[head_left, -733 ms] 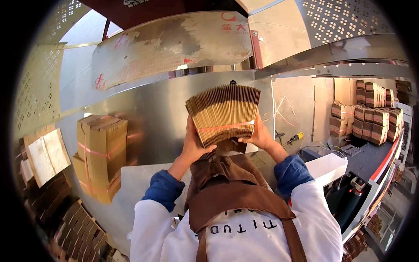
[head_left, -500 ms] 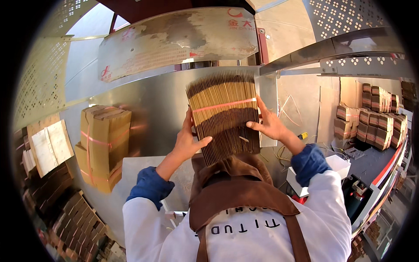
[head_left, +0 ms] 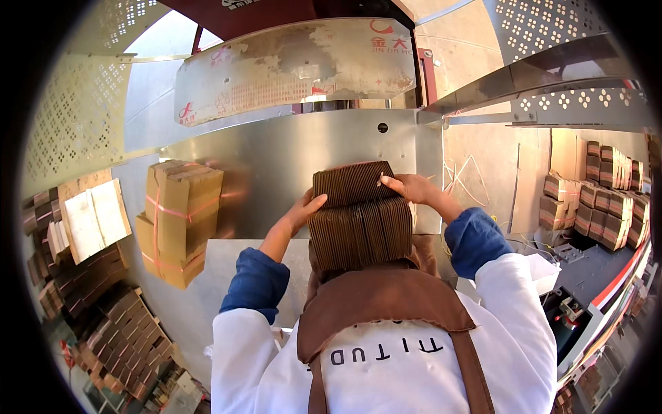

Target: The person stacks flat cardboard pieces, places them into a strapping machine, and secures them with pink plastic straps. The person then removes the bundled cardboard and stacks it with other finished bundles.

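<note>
A thick bundle of folded brown cardboard sheets (head_left: 362, 231) stands close to my body, its dark ribbed edges facing up. A bend or step divides it into a far band and a near block. My left hand (head_left: 302, 211) grips its left side, thumb on the upper edge and the other fingers mostly hidden. On the right side my right hand (head_left: 412, 188) holds it, thumb pressed on the far band beside a small pale scrap. My brown apron (head_left: 386, 297) lies right against the bundle's near end.
Beneath is a shiny metal worktop (head_left: 276, 159) with a round dark hole (head_left: 383, 127). Strapped cardboard bundles (head_left: 183, 214) stand at left. A worn metal panel (head_left: 296, 69) crosses the far side. More cardboard stacks (head_left: 603, 207) and a white box (head_left: 541, 272) are at right.
The bundle has tipped and come nearer to me, so its fanned far end and pink strap no longer show. Both hands have shifted with it, still gripping its sides.
</note>
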Demonstrator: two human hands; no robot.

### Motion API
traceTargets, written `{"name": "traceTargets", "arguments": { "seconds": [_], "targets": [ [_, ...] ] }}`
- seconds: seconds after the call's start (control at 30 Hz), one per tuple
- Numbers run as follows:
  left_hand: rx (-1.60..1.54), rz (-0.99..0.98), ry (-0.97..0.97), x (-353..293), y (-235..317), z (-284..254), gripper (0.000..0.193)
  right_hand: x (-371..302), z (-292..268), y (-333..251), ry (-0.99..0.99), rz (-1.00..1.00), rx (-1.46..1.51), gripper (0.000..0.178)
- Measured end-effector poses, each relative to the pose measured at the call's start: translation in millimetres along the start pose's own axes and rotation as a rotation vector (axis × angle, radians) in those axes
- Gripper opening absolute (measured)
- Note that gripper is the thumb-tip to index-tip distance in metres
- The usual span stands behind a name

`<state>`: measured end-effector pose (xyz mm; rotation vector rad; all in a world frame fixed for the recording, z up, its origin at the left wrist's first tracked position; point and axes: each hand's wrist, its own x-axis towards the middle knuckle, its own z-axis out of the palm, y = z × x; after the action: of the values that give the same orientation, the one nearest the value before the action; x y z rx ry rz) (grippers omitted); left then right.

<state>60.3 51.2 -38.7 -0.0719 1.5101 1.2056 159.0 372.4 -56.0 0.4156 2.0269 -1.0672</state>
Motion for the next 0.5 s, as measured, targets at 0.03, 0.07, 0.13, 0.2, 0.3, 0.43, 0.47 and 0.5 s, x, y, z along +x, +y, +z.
{"name": "traceTargets", "arguments": {
  "seconds": [0.03, 0.07, 0.13, 0.2, 0.3, 0.43, 0.47, 0.5],
  "targets": [
    [0.047, 0.034, 0.007, -2, 1, 0, 0.077, -5, 7, 5, 0.222, -0.144, -0.039, 0.080],
    [0.094, 0.067, 0.013, -3, 1, -1, 0.077, -6, 7, 9, 0.225, -0.142, 0.097, 0.077],
    [0.205, 0.061, 0.077, 3, -6, -15, 0.066, -15, -2, 11, 0.232, -0.116, 0.364, 0.069],
    [0.056, -0.035, 0.088, 12, -7, -27, 0.061, -16, -9, 8, 0.264, -0.130, 0.373, 0.047],
    [0.286, 0.179, 0.128, 26, -5, -29, 0.041, -12, -17, 3, 0.256, -0.147, 0.230, 0.025],
    [0.414, 0.269, 0.163, 29, 20, -28, 0.041, -6, -28, 0, 0.149, -0.153, 0.256, 0.021],
    [0.433, 0.284, 0.153, 32, 19, -31, 0.041, -4, -28, 1, 0.123, -0.152, 0.256, 0.021],
    [0.441, 0.291, 0.141, 39, 22, -34, 0.037, -3, -30, 2, 0.108, -0.148, 0.260, 0.021]
  ]
}}
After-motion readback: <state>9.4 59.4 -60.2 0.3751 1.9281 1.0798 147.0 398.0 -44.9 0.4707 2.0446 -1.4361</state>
